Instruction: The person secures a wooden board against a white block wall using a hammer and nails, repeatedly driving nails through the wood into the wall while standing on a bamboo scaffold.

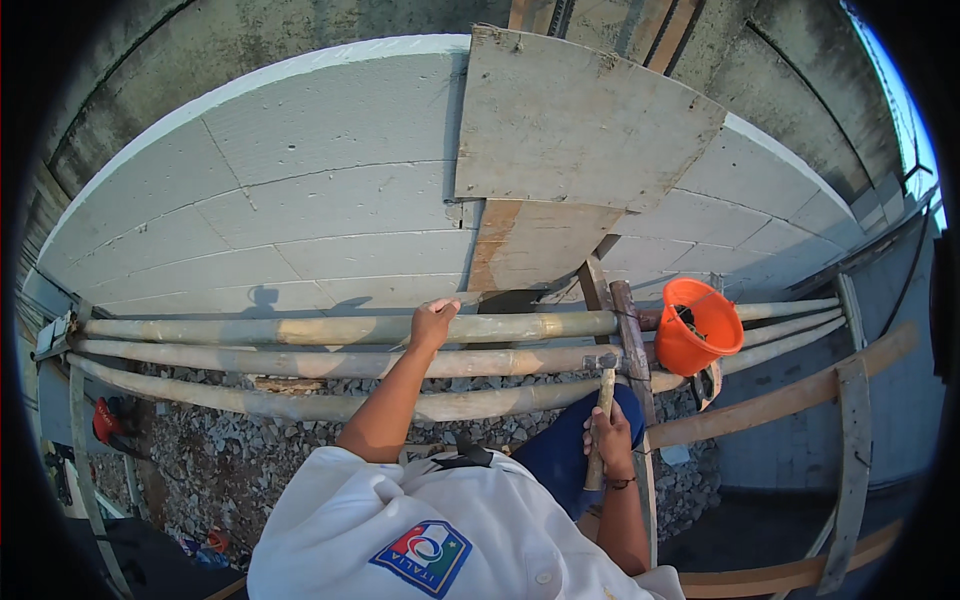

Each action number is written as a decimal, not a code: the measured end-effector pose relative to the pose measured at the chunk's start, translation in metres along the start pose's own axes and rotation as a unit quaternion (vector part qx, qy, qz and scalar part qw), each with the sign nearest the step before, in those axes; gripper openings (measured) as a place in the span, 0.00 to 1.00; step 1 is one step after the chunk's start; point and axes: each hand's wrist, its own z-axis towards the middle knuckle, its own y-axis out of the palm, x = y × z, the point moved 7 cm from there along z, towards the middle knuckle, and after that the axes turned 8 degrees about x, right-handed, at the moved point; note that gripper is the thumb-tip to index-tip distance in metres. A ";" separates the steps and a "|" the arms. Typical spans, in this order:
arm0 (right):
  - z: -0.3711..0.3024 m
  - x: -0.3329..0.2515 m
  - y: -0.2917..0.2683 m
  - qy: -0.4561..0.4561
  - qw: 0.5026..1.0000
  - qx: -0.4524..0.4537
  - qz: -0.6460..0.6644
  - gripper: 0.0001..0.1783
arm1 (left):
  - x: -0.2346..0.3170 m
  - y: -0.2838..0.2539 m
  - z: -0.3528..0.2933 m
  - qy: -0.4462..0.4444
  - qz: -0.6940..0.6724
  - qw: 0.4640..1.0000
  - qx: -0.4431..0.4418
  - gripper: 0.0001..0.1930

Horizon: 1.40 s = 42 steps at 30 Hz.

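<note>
Hammer (pixel 606 395): handle was closed in right grip (pixel 612 440), the nearer; long axis ran forward, head away from body, above 3 poles (pixel 530 361) | left grip (pixel 433 322): hung left of hammer head, fingers bunched near poles, contents could not be told | bucket (pixel 699 335): stood right of hammer | board (pixel 580 120): stood beyond, at wall (pixel 340 150)

At three o'clock an orange bucket (pixel 684 354) holds something dark; at four a wooden rail (pixel 765 405) slants outward; at eight grey rubble (pixel 235 430) covers the ground; at ten stands a pale block wall (pixel 340 190), weathered concrete (pixel 300 25) beyond it at eleven
</note>
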 end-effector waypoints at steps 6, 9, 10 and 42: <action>0.000 0.000 -0.012 -0.002 1.000 0.016 0.021 0.22 | 0.032 0.057 -0.008 -0.124 -0.090 0.982 -0.106 0.21; 0.000 -0.004 -0.009 -0.003 0.999 0.009 0.046 0.22 | 0.040 0.066 0.010 -0.082 -0.128 0.983 -0.100 0.20; 0.001 -0.004 -0.009 -0.001 0.999 0.006 0.048 0.22 | 0.043 0.069 0.016 -0.081 -0.125 0.984 -0.098 0.20; 0.132 -0.091 0.200 -0.010 0.956 -0.076 0.284 0.09 | 0.111 0.132 0.112 -0.133 -0.232 0.958 -0.104 0.10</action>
